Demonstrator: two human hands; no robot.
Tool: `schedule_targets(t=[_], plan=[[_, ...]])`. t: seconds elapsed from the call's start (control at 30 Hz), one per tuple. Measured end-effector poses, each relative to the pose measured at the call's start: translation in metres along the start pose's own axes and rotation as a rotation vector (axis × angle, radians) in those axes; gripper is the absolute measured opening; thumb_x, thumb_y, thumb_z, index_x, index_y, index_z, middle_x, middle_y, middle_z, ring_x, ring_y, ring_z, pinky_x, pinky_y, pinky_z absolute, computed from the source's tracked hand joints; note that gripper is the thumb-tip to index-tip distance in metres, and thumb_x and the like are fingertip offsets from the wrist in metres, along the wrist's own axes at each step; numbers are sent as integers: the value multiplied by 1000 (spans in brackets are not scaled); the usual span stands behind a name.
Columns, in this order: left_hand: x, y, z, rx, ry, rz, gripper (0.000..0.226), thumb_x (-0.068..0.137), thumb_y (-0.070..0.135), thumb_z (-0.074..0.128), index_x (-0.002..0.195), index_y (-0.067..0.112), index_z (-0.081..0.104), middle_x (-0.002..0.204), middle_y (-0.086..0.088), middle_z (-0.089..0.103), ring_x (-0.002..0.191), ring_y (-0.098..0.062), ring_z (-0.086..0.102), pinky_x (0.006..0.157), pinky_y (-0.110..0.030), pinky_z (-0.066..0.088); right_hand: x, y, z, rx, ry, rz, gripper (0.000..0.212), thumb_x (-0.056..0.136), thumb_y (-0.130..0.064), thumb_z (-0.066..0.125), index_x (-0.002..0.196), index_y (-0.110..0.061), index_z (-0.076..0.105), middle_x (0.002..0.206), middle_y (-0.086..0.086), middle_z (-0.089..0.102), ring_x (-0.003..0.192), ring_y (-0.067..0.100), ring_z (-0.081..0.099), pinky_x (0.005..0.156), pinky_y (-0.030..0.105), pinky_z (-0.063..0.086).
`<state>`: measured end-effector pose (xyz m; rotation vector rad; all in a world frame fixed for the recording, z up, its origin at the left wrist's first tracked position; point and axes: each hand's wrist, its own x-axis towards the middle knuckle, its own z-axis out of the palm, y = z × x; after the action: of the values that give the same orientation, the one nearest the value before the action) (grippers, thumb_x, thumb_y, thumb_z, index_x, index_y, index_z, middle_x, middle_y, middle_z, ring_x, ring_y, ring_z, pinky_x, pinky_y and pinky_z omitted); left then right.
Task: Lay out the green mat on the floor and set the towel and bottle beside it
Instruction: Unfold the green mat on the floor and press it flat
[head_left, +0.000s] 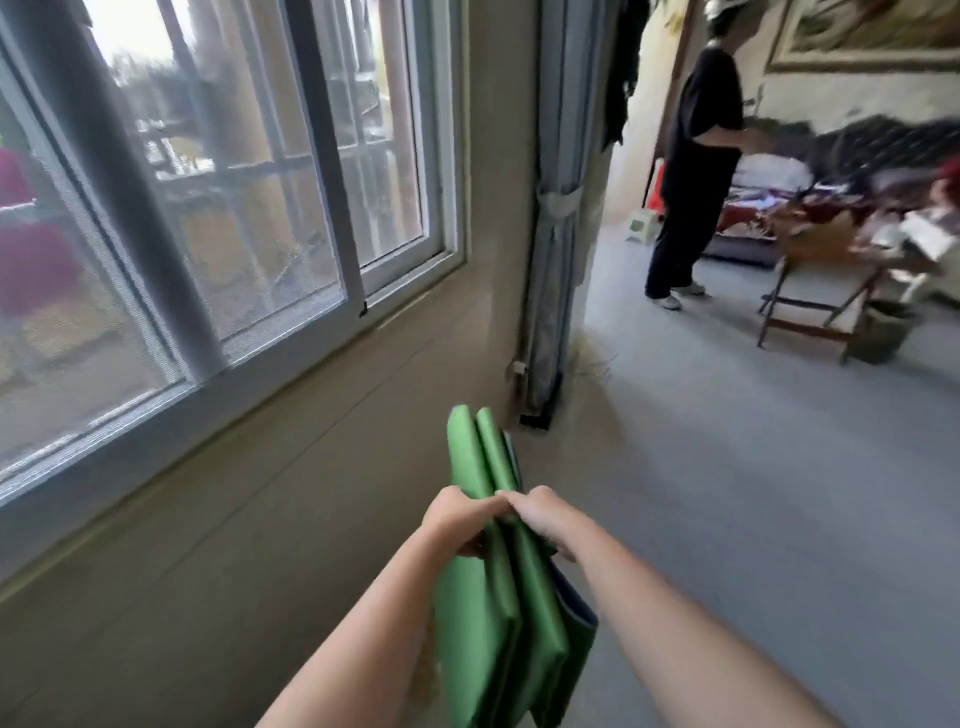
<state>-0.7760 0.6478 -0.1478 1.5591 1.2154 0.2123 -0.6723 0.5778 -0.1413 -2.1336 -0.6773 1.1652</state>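
Left grip (460, 522) and right grip (543, 519) pinch the folded green mat (493, 639); unfolding here, I may hit the wall (249, 519) at nine o'clock.

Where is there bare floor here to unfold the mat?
The grey floor right of the folded green mat is bare, bordered by the window wall and curtain. Farther back it is crowded: a person, cluttered table, bucket.

The left forearm (363, 634) and right forearm (675, 618) reach forward, converging. The left grip (457, 522) and right grip (543, 519) sit side by side, knuckles up, fingers curled round the folded green mat (470, 457).
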Motion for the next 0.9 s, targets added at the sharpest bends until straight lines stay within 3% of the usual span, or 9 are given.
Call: schedule_targets(t=[0.13,0.23,0.33,0.53,0.7,0.9], plan=[[2,74,40,151,-124,183,24,68,32,69,66,14,53,54,2,58,33,-5,55,33,-15,39,-22,0,-73,38,239,-23,58,87,-39,55,129,1,47,128,18,56,113,31,58,93,35,49],[-1,118,79,239,-214,294,20,71,28,68,66,15,53,53,3,56,32,-4,53,32,-14,38,-42,12,-123,39,385,11,56,83,-41,58,125,-4,53,122,15,60,107,29,61,82,33,52],[-11,155,132,332,-314,399,21,73,30,67,68,14,54,53,2,56,38,-9,54,33,-15,38,-62,40,-171,106,544,66,53,82,-42,58,121,-7,56,120,14,62,106,29,62,80,32,52],[-52,208,260,431,-524,581,24,73,34,64,73,11,57,59,0,60,44,-13,58,37,-16,40,-105,124,-262,255,814,180,46,85,-39,55,116,-5,57,116,15,62,103,31,62,74,34,54],[-98,244,382,486,-672,666,28,75,37,64,73,13,50,62,-2,58,48,-17,57,42,-20,42,-145,209,-343,339,975,265,45,87,-39,54,115,-4,57,116,16,62,103,33,61,82,42,55],[-156,286,528,577,-852,688,26,79,31,62,72,11,48,63,-6,58,43,-18,54,31,-12,32,-196,314,-444,418,1109,332,37,85,-36,53,107,-7,55,110,12,62,98,31,61,73,35,55]])
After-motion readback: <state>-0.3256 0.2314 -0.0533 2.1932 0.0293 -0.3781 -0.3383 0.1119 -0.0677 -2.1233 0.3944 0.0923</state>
